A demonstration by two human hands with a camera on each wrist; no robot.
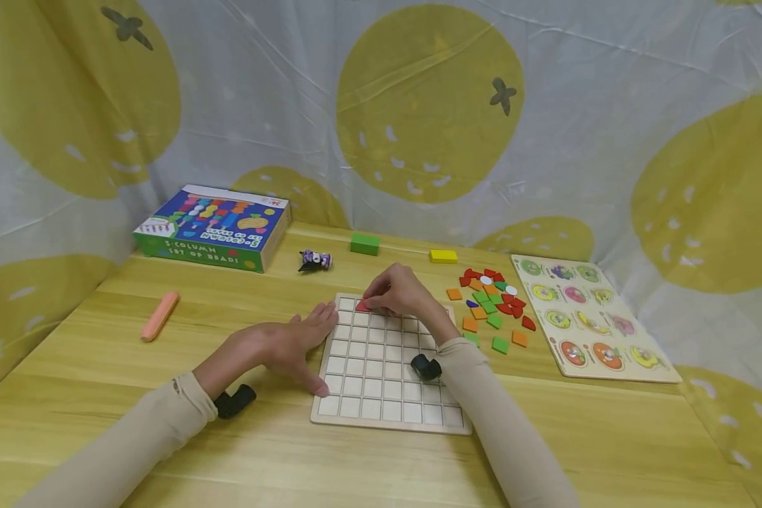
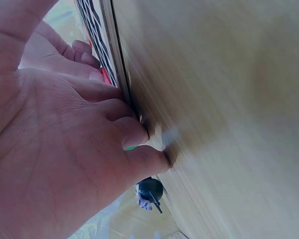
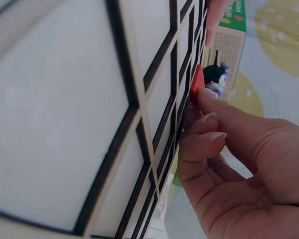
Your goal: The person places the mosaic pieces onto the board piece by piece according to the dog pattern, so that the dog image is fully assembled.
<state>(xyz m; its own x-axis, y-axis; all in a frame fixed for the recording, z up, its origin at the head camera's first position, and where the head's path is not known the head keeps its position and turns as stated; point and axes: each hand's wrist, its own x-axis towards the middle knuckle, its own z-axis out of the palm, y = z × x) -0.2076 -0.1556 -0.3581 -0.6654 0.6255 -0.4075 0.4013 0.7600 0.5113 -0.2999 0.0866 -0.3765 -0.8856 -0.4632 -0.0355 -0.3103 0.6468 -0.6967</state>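
Note:
A wooden grid board (image 1: pixel 381 395) with white square cells lies on the table. My right hand (image 1: pixel 396 293) pinches a small red tile (image 1: pixel 363 306) over a cell in the board's far row; the right wrist view shows the red tile (image 3: pixel 196 84) at my fingertips (image 3: pixel 209 99) against the grid board (image 3: pixel 65 124). My left hand (image 1: pixel 295 342) lies flat with straight fingers against the board's left edge, holding nothing. In the left wrist view its fingers (image 2: pixel 134 134) press along the board's rim (image 2: pixel 120 74).
A heap of coloured tiles (image 1: pixel 492 303) lies right of the board, then a fruit peg puzzle (image 1: pixel 584 317). At the back are a bead-set box (image 1: pixel 212 227), a small dark figurine (image 1: pixel 315 260), a green block (image 1: pixel 365 243) and a yellow block (image 1: pixel 443 256). A pink bar (image 1: pixel 159 315) lies left.

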